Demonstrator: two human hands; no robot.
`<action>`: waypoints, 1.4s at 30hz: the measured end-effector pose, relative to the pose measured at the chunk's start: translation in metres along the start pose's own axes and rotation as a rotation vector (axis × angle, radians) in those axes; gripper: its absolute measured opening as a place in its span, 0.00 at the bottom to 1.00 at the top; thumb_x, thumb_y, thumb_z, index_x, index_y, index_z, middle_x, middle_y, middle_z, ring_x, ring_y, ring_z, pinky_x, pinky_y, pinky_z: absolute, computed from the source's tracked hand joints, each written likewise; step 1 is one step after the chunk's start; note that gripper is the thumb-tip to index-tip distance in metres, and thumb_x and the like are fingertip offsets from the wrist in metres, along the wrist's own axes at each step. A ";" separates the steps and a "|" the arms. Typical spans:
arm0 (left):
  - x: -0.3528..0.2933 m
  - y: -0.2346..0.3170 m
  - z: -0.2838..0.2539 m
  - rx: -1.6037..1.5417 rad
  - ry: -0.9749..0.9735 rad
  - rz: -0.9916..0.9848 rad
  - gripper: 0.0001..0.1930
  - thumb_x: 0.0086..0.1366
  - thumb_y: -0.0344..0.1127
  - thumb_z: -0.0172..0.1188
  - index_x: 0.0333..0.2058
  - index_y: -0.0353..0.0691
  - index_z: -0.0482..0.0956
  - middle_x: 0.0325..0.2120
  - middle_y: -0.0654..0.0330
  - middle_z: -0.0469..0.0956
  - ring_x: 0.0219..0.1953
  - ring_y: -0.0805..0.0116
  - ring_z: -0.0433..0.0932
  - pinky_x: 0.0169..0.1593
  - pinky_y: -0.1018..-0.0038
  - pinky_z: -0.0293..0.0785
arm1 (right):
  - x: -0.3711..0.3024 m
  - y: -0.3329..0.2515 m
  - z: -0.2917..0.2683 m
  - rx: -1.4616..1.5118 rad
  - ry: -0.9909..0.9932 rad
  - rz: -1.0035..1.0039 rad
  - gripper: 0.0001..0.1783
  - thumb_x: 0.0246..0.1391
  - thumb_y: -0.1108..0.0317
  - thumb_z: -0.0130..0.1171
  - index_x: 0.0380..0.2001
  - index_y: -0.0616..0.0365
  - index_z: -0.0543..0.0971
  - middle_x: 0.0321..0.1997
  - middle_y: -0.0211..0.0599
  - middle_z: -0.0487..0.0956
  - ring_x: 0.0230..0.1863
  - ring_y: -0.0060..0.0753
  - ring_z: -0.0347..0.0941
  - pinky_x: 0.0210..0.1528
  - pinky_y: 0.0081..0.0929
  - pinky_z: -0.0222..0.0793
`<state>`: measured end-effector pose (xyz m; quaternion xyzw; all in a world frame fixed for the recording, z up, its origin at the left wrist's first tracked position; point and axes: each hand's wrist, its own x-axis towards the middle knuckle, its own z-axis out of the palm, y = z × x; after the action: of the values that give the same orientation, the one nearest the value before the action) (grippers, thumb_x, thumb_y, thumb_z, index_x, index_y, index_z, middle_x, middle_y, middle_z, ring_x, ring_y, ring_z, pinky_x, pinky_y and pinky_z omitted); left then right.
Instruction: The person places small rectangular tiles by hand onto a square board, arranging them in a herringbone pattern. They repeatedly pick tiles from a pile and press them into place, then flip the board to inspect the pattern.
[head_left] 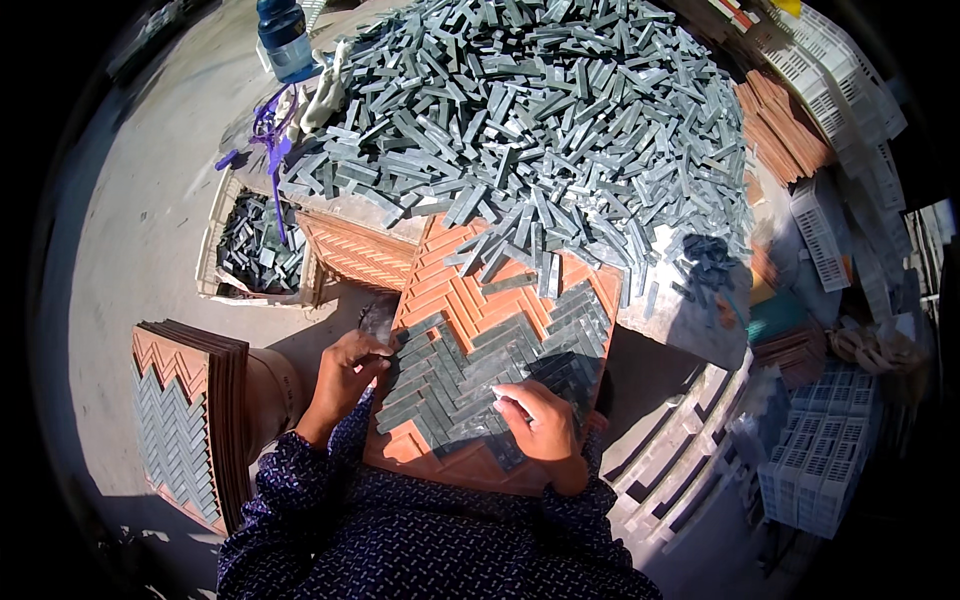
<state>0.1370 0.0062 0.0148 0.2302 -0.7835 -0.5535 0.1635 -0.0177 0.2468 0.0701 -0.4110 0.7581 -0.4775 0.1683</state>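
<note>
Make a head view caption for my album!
Left hand and right hand at an orange grooved tray partly filled with gray rectangular strips.

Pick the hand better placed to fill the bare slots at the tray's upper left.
Probably the left hand: it is at the left edge of the tray, nearer those bare slots. The right hand is farther off, over the dark strips.

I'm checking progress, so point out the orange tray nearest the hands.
The central, partly filled tray: right hand over it, left hand at its left edge. Other orange trays sit in stacks, farther away.
</note>
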 end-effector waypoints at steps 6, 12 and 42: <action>0.014 0.012 0.005 0.149 -0.069 0.097 0.12 0.49 0.17 0.64 0.33 0.36 0.78 0.30 0.61 0.74 0.29 0.74 0.72 0.32 0.78 0.69 | -0.002 0.000 -0.004 0.001 0.031 0.014 0.10 0.50 0.75 0.61 0.38 0.61 0.78 0.32 0.44 0.79 0.31 0.42 0.77 0.31 0.30 0.72; 0.021 -0.008 0.005 -0.145 -0.114 -0.136 0.15 0.50 0.19 0.66 0.31 0.41 0.69 0.28 0.68 0.67 0.30 0.79 0.67 0.35 0.80 0.65 | 0.007 -0.004 -0.005 0.026 -0.027 0.034 0.09 0.50 0.75 0.61 0.37 0.62 0.78 0.31 0.44 0.78 0.30 0.44 0.76 0.32 0.31 0.72; 0.013 -0.021 0.036 -0.590 -0.030 -0.228 0.13 0.62 0.27 0.60 0.43 0.36 0.66 0.35 0.64 0.71 0.41 0.78 0.70 0.47 0.77 0.68 | 0.130 0.010 0.034 -0.297 -0.205 -0.048 0.12 0.44 0.69 0.66 0.31 0.60 0.76 0.27 0.45 0.77 0.29 0.49 0.75 0.29 0.37 0.69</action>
<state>0.1113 0.0220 -0.0166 0.2513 -0.5607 -0.7749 0.1484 -0.0792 0.1266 0.0628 -0.4957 0.7893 -0.3196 0.1707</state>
